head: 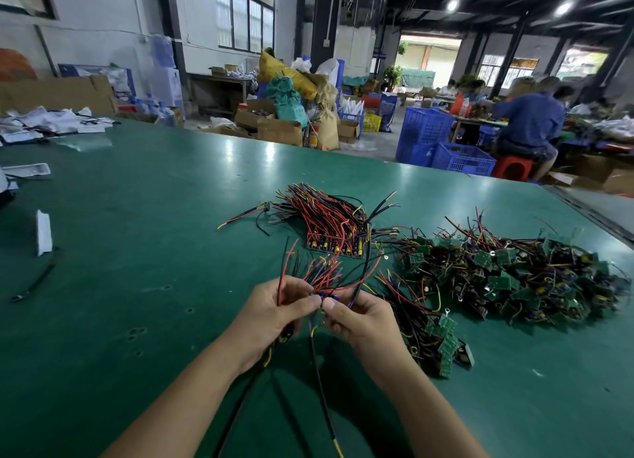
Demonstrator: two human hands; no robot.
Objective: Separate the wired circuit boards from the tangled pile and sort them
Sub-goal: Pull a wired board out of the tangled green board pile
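Observation:
A tangled pile [511, 272] of small green circuit boards with red, black and yellow wires lies on the green table [137, 217] at the right. A neat sorted row of boards [334, 222] with wires fanned back lies in the middle. My left hand [274, 315] grips a bunch of wired boards [324, 275], wires sticking up and black leads hanging below. My right hand [360, 315] pinches the same bunch from the right. A smaller cluster of boards [435, 334] lies just right of my right hand.
White packets and papers [44, 231] lie on the table's left side, with a black cable [34, 282] near them. Blue crates [442, 145], cardboard boxes and a seated person in blue [530, 128] are beyond the table's far edge.

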